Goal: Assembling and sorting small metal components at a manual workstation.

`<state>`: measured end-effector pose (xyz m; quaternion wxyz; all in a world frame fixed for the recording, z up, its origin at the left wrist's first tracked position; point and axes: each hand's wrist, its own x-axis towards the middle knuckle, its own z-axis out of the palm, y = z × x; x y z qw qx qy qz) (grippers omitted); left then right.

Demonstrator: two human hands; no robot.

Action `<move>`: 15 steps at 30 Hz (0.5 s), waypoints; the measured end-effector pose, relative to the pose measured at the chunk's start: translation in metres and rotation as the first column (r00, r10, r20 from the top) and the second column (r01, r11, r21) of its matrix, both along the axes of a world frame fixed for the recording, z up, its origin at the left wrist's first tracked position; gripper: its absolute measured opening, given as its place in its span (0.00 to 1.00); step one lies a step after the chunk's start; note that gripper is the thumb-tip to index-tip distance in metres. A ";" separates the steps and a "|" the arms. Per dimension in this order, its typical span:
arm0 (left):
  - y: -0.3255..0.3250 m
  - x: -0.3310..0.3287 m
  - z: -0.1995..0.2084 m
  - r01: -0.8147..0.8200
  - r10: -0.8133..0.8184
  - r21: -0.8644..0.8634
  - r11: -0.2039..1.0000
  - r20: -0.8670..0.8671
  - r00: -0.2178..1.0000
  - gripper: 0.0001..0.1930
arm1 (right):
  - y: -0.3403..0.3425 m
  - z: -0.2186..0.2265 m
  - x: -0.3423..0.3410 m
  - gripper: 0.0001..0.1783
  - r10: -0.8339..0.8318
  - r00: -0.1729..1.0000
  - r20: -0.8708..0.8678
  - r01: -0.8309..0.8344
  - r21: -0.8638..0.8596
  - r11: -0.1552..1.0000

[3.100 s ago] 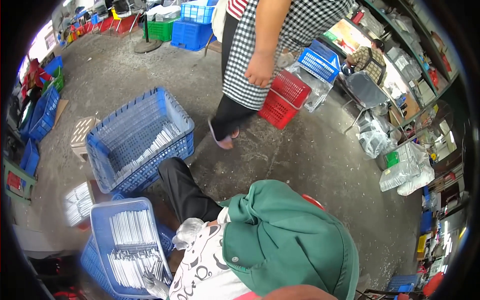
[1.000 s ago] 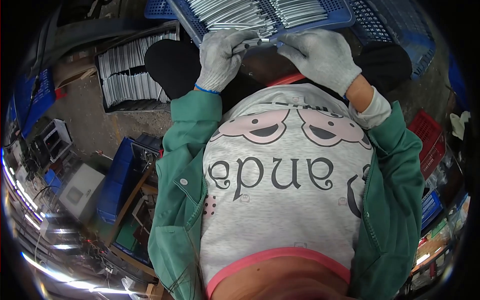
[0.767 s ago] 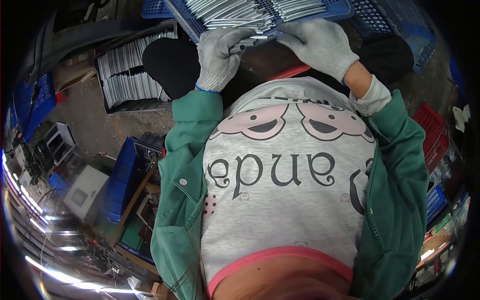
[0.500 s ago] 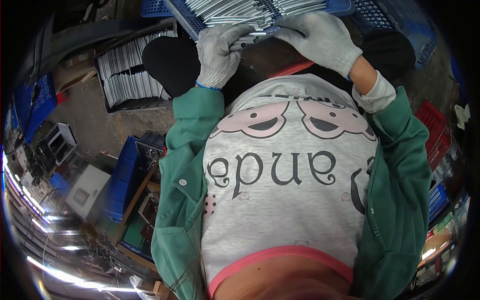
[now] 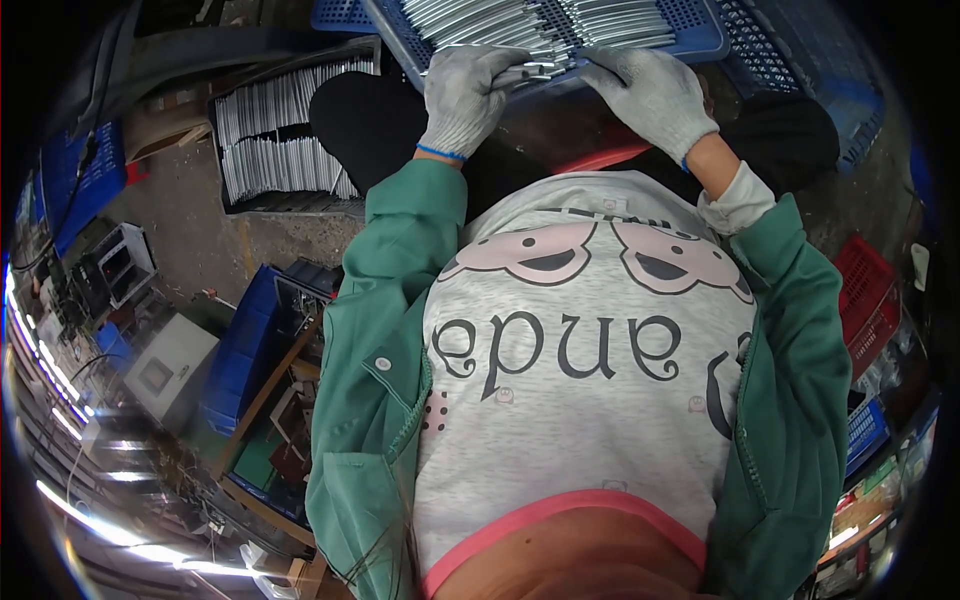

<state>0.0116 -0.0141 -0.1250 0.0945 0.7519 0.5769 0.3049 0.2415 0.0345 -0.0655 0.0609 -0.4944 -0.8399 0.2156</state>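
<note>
Far left there's a blue crate (image 5: 85, 190) tipped at an angle, then a pale boxy machine (image 5: 170, 370) lower down. Next along is a dark bin (image 5: 290, 208), with two rows of silver tubes (image 5: 285, 165) packed in it. Those all sit a bit further right in view than half a second ago, except the crate and machine, which barely budged.

Then my gloved left hand (image 5: 460, 95), fingers curled round a small bunch of loose tubes (image 5: 522, 73), thumb on top. The bunch sits right at the near rim of the blue basket (image 5: 697, 45), which has two more stacks of tubes in it. My left hand is a touch further out over that rim now, and the hollow ends that showed as dark circles a second ago are harder to make out.

My gloved right hand (image 5: 650, 95) is just beside, fingertips bunched by the same rim; honestly can't tell if they're pinching anything. Three seconds ago my gloves were apart, one on the basket's tubes, the other up by my shirt (image 5: 580, 400). Far right, a red basket (image 5: 865, 290) near a smaller blue one (image 5: 865, 430).
</note>
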 end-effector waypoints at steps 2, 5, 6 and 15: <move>0.009 0.001 -0.015 0.015 -0.016 -0.018 1.000 -0.054 0.998 0.12 | -0.002 -0.006 0.006 0.19 -0.018 1.000 0.022 0.018 0.008 1.000; 0.012 -0.004 -0.034 0.022 -0.042 -0.088 0.996 -0.232 0.972 0.14 | -0.005 -0.011 0.009 0.19 -0.044 0.997 0.067 0.043 0.018 0.999; 0.014 -0.001 -0.031 0.031 -0.050 -0.088 0.996 -0.229 0.972 0.14 | -0.004 -0.011 0.011 0.19 -0.052 0.996 0.070 0.051 0.019 0.999; 0.006 -0.013 -0.030 0.110 -0.007 -0.340 0.934 0.290 0.957 0.11 | 0.003 0.013 0.017 0.16 0.043 0.999 0.004 -0.043 0.162 0.986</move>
